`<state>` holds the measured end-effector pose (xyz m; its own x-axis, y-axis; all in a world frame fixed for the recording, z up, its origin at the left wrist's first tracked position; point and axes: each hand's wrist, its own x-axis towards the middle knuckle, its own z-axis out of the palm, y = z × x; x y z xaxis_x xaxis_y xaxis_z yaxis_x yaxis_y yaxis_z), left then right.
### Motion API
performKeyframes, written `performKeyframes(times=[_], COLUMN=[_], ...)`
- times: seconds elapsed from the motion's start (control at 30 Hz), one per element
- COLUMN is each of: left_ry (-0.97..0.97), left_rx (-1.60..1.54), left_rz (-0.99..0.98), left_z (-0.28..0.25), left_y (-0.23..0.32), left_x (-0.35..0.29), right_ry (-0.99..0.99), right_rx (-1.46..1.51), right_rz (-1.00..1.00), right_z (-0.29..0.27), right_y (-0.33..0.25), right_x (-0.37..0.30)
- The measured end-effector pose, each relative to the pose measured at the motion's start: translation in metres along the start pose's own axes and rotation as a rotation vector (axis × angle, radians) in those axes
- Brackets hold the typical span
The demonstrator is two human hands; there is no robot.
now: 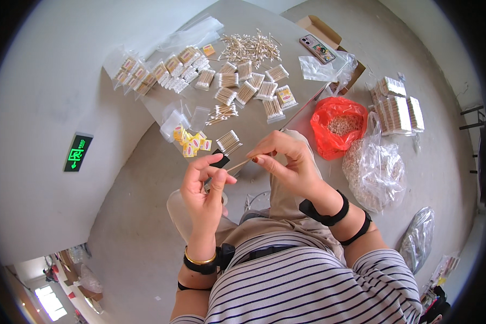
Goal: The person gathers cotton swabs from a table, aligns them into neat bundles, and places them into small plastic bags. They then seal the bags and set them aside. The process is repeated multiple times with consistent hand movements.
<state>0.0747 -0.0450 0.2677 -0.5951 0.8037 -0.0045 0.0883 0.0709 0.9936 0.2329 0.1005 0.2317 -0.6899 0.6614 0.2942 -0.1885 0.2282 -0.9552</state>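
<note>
Over the near edge of the table, a thin cotton swab (237,166) spans the gap between my two hands. My right hand (289,162) pinches one end of it between thumb and fingers. At its other end, my left hand (204,186) has its thumb and fingertips closed around it. Just beyond my hands, a small row of cotton swabs (228,142) lies on the table edge beside a black block (220,159). Yellow-and-white printed cards (191,143) are heaped to the left of it. The swab's tips are hidden by my fingers.
The grey table (291,59) carries several bagged swab packs (246,93), a loose swab pile (251,47), stacked packs (181,67) and a phone (317,49). To the right are a red bag of swabs (335,143), a clear bag (375,173) and bundled packs (394,110).
</note>
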Motion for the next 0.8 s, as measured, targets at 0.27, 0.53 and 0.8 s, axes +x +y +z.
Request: performKeyframes(times=[0.27,0.53,0.8], left_ry=[0.005,0.040,-0.002], left_rx=[0.046,0.256,0.293], left_rz=[0.233,0.396,0.348], left_z=[0.000,-0.007,-0.005], left_y=[0.002,0.007,0.007], left_x=[0.003,-0.005,-0.008], right_ry=[0.046,0.046,0.074], right_rx=[0.194,0.256,0.247], right_rz=[-0.017,-0.031,-0.025], right_z=[-0.009,-0.006,-0.013], right_y=[0.000,-0.004,-0.005], right_x=[0.000,-0.009,-0.013])
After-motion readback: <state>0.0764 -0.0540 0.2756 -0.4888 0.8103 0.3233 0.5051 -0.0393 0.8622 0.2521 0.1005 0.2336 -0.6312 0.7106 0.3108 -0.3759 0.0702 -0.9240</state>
